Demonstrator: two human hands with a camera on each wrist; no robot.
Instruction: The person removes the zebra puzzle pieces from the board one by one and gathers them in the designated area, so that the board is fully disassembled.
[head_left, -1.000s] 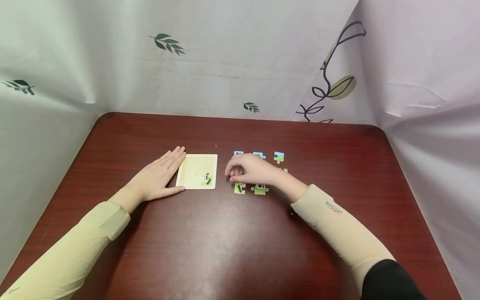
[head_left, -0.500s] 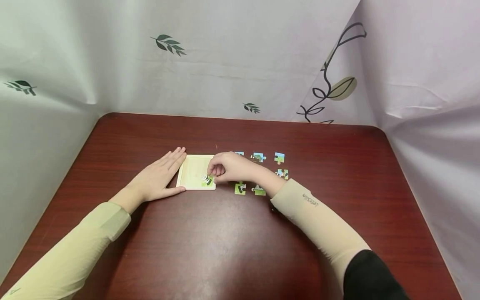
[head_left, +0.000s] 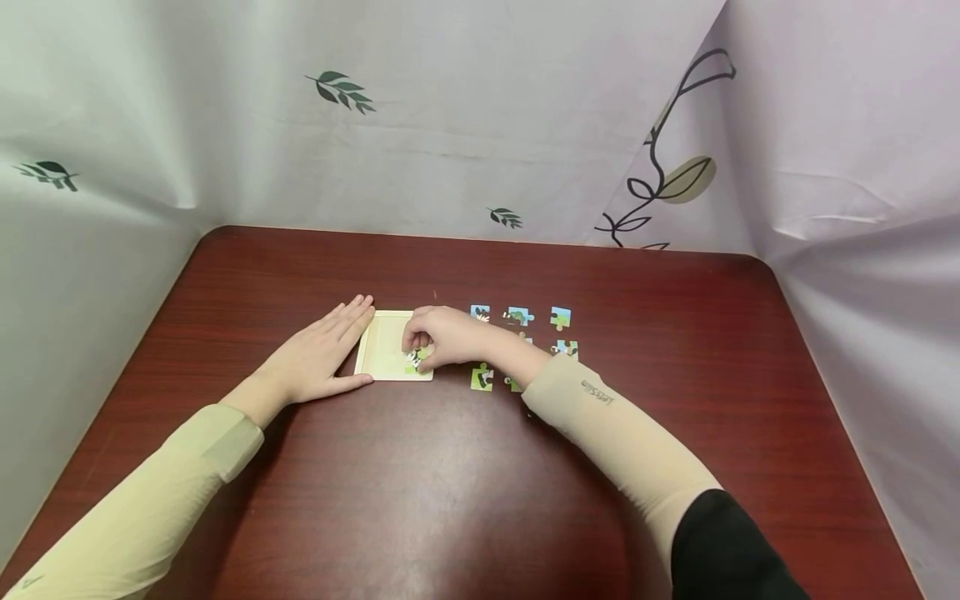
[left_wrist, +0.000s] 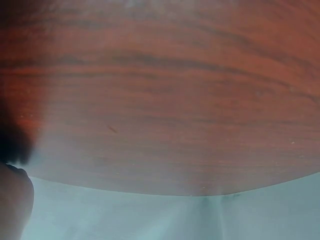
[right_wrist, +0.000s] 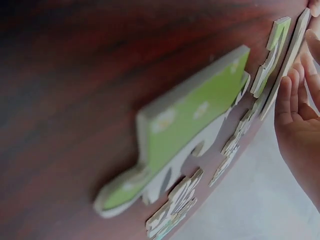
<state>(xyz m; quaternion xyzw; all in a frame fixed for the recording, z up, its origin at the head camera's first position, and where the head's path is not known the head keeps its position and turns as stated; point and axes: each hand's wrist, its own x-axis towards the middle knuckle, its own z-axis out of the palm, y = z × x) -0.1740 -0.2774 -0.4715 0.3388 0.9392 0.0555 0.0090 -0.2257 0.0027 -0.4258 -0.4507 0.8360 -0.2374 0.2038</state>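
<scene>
My left hand [head_left: 318,350] lies spread at the left edge of a small pale wooden puzzle tray [head_left: 382,371], its fingers and thumb touching the frame. Over the tray's right half, my right hand [head_left: 446,335] is curled, with thumb and fingertips pinching a small puzzle piece, mostly hidden by the fingers. Just below those fingertips, a green panda puzzle piece [head_left: 412,362] sits in the lower right corner. In the right wrist view the right hand [right_wrist: 300,115] shows at the right edge, beside the tray's rim [right_wrist: 285,67].
Several loose puzzle pieces lie in rows right of the tray, among them a blue-green corner piece [head_left: 560,317] and a green panda piece [head_left: 482,378]; the right forearm partly covers others. The brown table [head_left: 420,483] ends at a pale leaf-print curtain [head_left: 420,150].
My right hand has moved left from the loose pieces to above the tray, its fingers now near the lower right corner. My left hand has stayed at the tray's left edge.
</scene>
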